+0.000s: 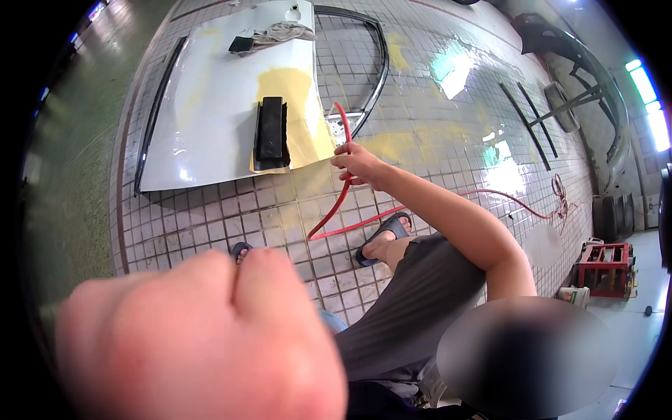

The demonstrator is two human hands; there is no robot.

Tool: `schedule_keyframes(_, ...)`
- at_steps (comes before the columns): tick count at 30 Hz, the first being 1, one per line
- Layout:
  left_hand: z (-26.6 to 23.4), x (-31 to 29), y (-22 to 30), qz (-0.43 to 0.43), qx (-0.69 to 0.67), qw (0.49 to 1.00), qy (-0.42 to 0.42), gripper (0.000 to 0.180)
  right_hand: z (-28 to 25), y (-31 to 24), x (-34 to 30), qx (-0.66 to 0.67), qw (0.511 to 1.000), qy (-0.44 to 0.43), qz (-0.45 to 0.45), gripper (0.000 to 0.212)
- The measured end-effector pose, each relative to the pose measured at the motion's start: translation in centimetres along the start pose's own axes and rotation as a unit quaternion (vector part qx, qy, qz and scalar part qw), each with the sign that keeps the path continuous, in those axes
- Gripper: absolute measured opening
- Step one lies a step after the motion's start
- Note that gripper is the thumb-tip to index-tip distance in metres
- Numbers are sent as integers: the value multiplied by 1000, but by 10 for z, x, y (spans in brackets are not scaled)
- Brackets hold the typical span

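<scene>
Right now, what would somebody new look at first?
A big blurry hand fills the lower left, right up against the camera. Past it, in the middle, a co-worker's hand grips a red hose. Beside that, a white car door with a yellow patch lies on the tiled floor.

No packages, labels, signs, screens visible.

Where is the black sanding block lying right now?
In the head view, the black sanding block lies above centre on the yellow filler patch of the white car door, left of the red hose held in the right hand.
</scene>
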State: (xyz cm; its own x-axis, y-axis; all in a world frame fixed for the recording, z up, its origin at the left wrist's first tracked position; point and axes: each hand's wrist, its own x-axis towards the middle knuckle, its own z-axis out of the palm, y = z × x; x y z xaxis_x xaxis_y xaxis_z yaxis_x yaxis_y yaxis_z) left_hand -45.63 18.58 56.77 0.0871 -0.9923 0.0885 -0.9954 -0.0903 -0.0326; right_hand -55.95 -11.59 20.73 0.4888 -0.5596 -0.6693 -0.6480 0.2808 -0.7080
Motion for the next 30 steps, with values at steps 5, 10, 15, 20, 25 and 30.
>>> schedule_keyframes(5, 10, 20, 24, 2, 79, 995, -58, 18, -4, -4, 9, 41, 998, 52, -19, 49)
schedule_keyframes(10, 65, 67, -28, 62, -141, 966, -207, 23, 26, -18, 2, 31, 996, 24, -85, 47)
schedule_keyframes(15, 224, 115, -142, -163, -224, 910, -308, 67, 106, -40, -12, -43, 973, -64, -219, 43)
schedule_keyframes(20, 373, 104, -239, -203, -453, 831, -252, 74, 205, -57, 1, -19, 950, -150, -273, 43)
schedule_keyframes(25, 453, 106, -239, -153, -498, 836, -173, 33, 226, -8, 59, 98, 978, -71, -171, 47)
schedule_keyframes(30, 527, 102, -259, -81, -423, 891, 143, 42, 196, -10, 134, 30, 949, 303, -77, 79)
